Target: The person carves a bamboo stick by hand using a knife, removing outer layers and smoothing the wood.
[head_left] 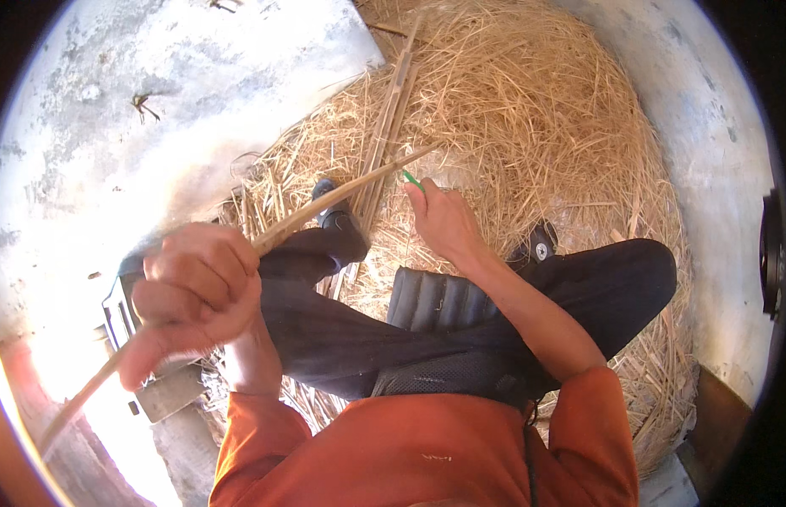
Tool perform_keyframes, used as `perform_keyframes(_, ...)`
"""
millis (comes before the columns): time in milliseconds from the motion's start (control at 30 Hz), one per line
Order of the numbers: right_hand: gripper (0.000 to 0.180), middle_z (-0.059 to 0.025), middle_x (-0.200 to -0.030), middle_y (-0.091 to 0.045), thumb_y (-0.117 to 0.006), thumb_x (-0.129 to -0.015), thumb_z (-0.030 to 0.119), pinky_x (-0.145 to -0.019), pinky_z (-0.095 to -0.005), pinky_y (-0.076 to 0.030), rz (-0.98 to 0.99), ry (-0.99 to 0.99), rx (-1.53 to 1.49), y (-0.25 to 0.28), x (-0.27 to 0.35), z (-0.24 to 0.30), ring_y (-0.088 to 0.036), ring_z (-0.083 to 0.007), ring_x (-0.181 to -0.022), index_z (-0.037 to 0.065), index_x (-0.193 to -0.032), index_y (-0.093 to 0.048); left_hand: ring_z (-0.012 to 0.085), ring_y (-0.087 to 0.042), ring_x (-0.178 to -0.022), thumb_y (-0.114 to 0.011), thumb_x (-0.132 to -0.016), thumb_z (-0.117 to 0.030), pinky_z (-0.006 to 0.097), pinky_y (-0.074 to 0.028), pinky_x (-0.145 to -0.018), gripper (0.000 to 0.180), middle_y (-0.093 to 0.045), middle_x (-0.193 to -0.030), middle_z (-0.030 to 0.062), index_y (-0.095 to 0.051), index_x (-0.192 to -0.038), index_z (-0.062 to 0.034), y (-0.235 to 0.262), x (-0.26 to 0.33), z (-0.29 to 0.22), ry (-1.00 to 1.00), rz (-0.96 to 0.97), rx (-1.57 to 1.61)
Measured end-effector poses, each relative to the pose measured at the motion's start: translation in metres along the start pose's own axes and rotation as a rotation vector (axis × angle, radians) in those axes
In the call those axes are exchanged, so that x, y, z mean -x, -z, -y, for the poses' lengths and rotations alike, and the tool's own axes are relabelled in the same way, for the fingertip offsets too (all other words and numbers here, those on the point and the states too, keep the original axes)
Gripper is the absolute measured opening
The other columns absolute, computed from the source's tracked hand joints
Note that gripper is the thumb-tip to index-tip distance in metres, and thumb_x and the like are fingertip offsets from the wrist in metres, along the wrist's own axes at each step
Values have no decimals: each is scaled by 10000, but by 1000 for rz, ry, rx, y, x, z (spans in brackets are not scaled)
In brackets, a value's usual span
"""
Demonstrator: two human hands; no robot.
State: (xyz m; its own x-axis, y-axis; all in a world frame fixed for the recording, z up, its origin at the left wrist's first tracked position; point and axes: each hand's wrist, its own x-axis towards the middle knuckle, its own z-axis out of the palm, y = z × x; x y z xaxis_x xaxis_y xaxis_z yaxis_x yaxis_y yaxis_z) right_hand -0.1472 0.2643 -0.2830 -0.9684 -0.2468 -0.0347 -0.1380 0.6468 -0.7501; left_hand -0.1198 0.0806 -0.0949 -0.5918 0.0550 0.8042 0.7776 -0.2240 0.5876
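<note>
Left hand (pixel 198 291) fingers clench the cane strip (pixel 325 203), long axis toward the right hand (pixel 443 221) gripping a green-handled tool (pixel 411 179).

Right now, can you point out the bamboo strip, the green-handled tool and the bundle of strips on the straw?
bamboo strip (pixel 342 193), head view, mid-length beyond the left fist.
green-handled tool (pixel 411 179), head view, green tip above the right hand's fingers.
bundle of strips (pixel 391 118), head view, middle, lying on straw.

Golden straw (pixel 536 110), orange sleeves (pixel 426 456), black trousers (pixel 612 287), green tool (pixel 411 179)
</note>
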Motion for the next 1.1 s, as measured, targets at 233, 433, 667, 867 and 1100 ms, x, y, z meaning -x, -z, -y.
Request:
perform_keyframes(233, 436, -280, -610, -552, -390, -976, 343, -592, -531, -438, 114, -87, -158, 4, 6, 0, -559, -453, -593, -49, -886, -561, 89, -266, -305, -439, -919, -244, 216, -233, -283, 391, -331, -427, -9, -322, -561, -138, -9, -5, 1, -19, 75, 15)
perform_keyframes(433, 457, -261, -580, -553, -365, -982, 359, -566, -503, -460, 121, -104, -127, 2, -2, -13, -580, -430, -571, -38, -895, -573, 99, -283, -290, -456, -886, -217, 225, -262, -272, 369, -351, -422, 0, -346, -544, -133, -9, -10, 0, -6, 130, 36)
perform_keyframes(667, 464, -277, -581, -518, -369, -983, 342, -579, -513, -409, 66, -103, -176, -13, -16, -34, -535, -449, -569, -56, -826, -549, 82, -246, -316, -400, -937, -333, 229, -258, -290, 438, -301, -409, -11, -292, -554, -150, -8, -11, 2, 13, 93, 27)
perform_keyframes(867, 476, -305, -632, -568, -392, -967, 376, -605, -542, -450, 86, -107, -211, -16, 1, -13, -583, -482, -648, -58, -898, -576, 104, -278, -310, -389, -831, -703, 247, -257, -300, 659, -322, -442, 3, -367, -585, -92, 3, -4, 0, -1, 10, 81)
perform_keyframes(1100, 469, -293, -600, -545, -389, -975, 352, -597, -526, -436, 84, -130, -180, -12, -9, -25, -564, -453, -585, -63, -856, -573, 102, -267, -313, -387, -827, -710, 248, -243, -307, 659, -318, -448, 1, -351, -581, -100, 9, -4, 4, 4, 1, 112)
